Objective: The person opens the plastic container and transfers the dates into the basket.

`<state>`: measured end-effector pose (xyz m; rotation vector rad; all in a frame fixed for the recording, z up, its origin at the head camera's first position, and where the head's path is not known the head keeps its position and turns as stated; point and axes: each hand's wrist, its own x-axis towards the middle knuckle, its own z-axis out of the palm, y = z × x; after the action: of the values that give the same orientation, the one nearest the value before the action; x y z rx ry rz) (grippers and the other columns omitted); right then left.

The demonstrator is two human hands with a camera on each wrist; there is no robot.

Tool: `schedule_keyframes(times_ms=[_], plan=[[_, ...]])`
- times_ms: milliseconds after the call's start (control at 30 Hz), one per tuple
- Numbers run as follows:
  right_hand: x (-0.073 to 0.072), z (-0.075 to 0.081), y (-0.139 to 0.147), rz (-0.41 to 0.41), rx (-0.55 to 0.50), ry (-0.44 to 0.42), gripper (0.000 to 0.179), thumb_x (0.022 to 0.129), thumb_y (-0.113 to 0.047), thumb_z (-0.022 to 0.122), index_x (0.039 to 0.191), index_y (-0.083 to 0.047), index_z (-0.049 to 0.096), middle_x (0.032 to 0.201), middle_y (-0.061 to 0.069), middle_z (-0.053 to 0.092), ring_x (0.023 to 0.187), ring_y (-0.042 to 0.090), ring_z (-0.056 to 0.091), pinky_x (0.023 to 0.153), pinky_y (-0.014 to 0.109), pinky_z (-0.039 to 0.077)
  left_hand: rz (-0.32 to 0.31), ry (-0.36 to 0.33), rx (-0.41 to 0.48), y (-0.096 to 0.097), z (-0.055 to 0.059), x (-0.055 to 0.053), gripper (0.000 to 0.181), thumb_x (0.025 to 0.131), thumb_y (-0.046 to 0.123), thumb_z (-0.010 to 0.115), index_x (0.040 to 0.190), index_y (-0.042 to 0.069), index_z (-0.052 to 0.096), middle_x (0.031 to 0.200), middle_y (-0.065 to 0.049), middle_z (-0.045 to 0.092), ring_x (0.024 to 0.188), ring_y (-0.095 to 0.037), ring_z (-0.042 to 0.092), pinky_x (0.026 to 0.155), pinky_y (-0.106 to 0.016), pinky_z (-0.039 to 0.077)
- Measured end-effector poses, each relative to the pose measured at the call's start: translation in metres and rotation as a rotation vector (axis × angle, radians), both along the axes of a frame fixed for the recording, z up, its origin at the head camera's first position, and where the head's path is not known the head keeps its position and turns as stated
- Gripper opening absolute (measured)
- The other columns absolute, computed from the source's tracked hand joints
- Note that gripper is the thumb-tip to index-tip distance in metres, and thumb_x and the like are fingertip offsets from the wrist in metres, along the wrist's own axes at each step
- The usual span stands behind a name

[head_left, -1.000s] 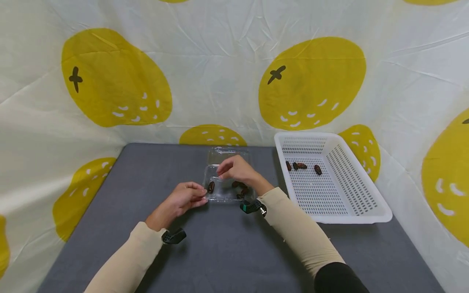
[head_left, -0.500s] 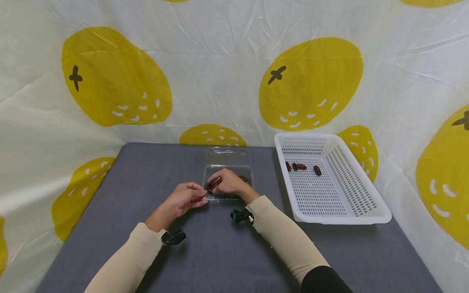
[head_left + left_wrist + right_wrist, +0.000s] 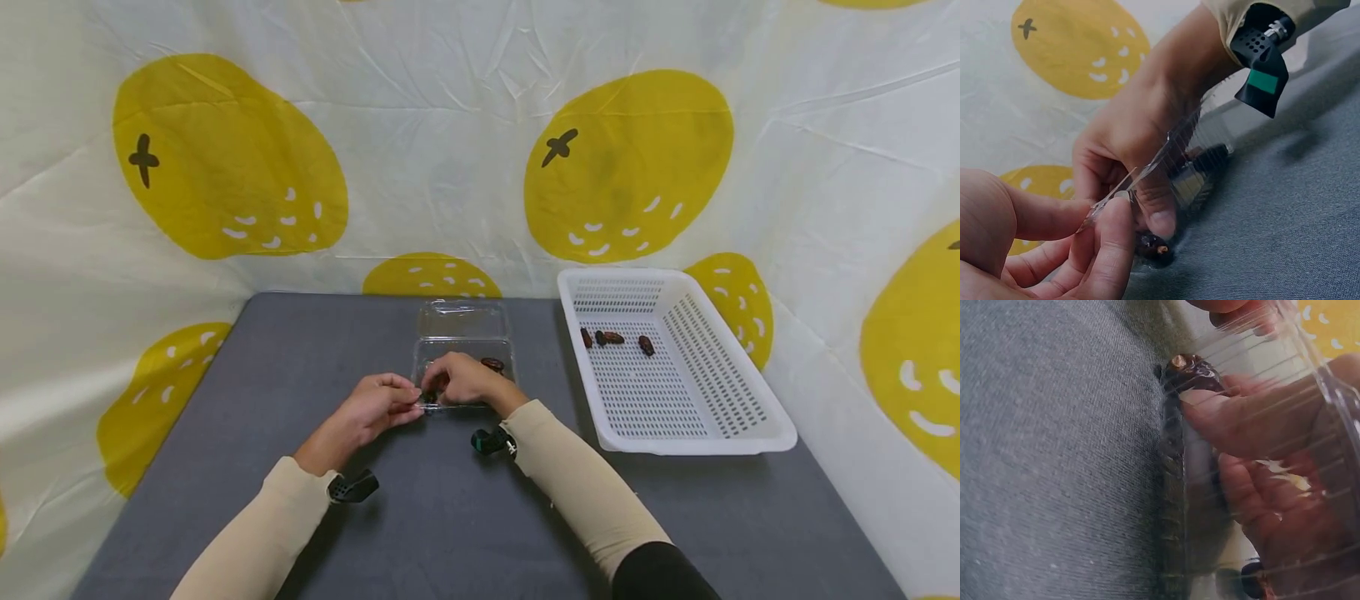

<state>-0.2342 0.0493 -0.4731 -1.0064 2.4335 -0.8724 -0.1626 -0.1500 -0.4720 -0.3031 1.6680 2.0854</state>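
A clear plastic clamshell box (image 3: 465,340) stands open on the grey table, its lid folded back. At the near left corner my left hand (image 3: 381,408) pinches the box's rim between thumb and fingers. My right hand (image 3: 467,379) reaches down inside the box at that same corner. There its thumb and fingers hold a dark brown date (image 3: 1155,249), low against the near wall; the right wrist view shows the thumb through the plastic, on the date's end. More dates (image 3: 492,364) lie at the right side of the box, partly hidden by the right hand.
A white slotted basket (image 3: 693,417) stands to the right of the box, with several dates (image 3: 647,345) on its floor toward the far left. A white cloth with yellow fruit prints (image 3: 480,167) hangs behind the grey table (image 3: 480,517).
My right hand has come down and left into the box's near left corner, onto the date lying there. My left hand keeps its hold on the rim.
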Motion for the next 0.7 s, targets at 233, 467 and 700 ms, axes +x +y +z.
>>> schedule_keyframes(times_ms=[233, 467, 700], plan=[[-0.001, 0.002, 0.005, -0.002, -0.005, -0.026, 0.018, 0.078, 0.004, 0.085, 0.09, -0.009, 0.081, 0.087, 0.004, 0.079, 0.073, 0.002, 0.066, 0.07, 0.018, 0.057, 0.002, -0.004, -0.009, 0.002, 0.0, 0.0, 0.007, 0.098, -0.002, 0.067, 0.098, 0.003, 0.062, 0.087, -0.007, 0.068, 0.07, -0.013, 0.071, 0.071, -0.026, 0.066], [-0.001, 0.005, 0.01, -0.108, -0.107, -0.06, 0.013, 0.08, -0.004, 0.089, 0.09, -0.008, 0.082, 0.085, 0.006, 0.081, 0.07, 0.002, 0.068, 0.066, 0.019, 0.058, 0.008, -0.005, -0.023, 0.001, 0.002, 0.001, 0.007, 0.098, -0.001, 0.067, 0.101, 0.001, 0.062, 0.089, -0.008, 0.07, 0.07, -0.013, 0.072, 0.07, -0.026, 0.066], [0.002, 0.018, 0.014, -0.206, -0.167, -0.065, 0.011, 0.083, -0.009, 0.088, 0.092, -0.01, 0.082, 0.088, 0.004, 0.08, 0.074, 0.008, 0.069, 0.067, 0.023, 0.057, 0.001, -0.007, -0.024, 0.0, 0.004, 0.0, 0.007, 0.099, -0.001, 0.067, 0.103, 0.0, 0.062, 0.089, -0.007, 0.07, 0.07, -0.013, 0.071, 0.07, -0.026, 0.066]])
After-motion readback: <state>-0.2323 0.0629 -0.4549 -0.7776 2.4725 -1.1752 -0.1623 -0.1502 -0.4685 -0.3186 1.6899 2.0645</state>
